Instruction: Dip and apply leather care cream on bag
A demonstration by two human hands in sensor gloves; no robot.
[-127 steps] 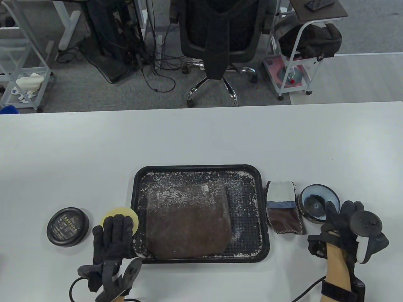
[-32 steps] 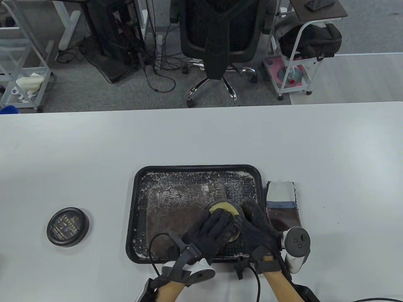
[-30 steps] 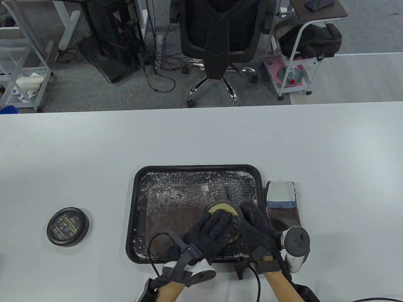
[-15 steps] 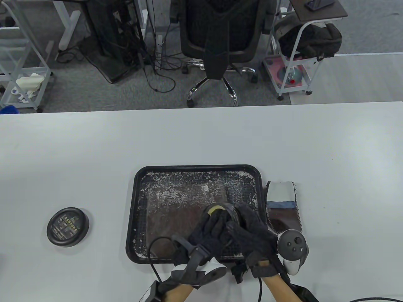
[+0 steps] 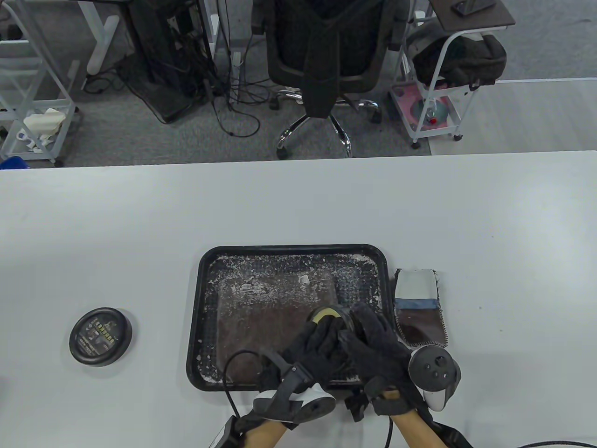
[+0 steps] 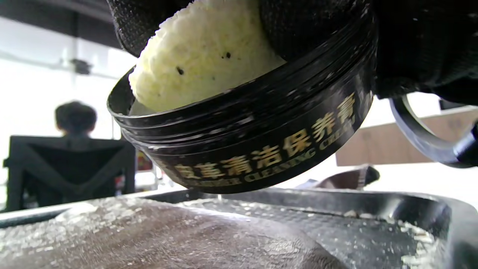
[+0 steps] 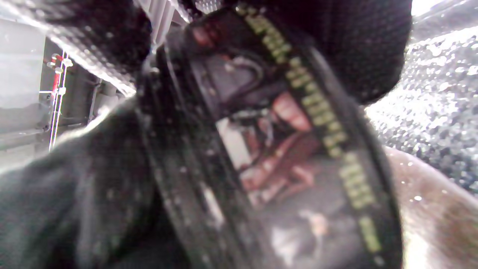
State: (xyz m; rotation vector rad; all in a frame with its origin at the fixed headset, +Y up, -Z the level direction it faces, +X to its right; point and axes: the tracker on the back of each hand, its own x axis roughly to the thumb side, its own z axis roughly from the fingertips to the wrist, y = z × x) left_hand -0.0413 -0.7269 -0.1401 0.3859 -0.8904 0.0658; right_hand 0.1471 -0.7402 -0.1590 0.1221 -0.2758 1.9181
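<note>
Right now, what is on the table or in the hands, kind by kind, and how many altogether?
Trays: 1
Leather bags: 1
Cream jars: 1
Jar lids: 1
Yellow sponges: 1
Cloth pouches: 1
Total: 6

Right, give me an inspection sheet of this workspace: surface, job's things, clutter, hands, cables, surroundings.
Surface: white table; black tray crusted with white residue.
Job's things: brown leather bag lies in the tray; open cream jar held tilted above it; yellow sponge pushed into the jar.
Clutter: jar lid left of the tray; fabric swatches right of it.
Hands: left hand presses the sponge in; right hand holds the jar.
Cables: glove cable loops over the tray's near edge.
Surroundings: office chair, white carts, floor cables; a seated person shows in the left wrist view.
</note>
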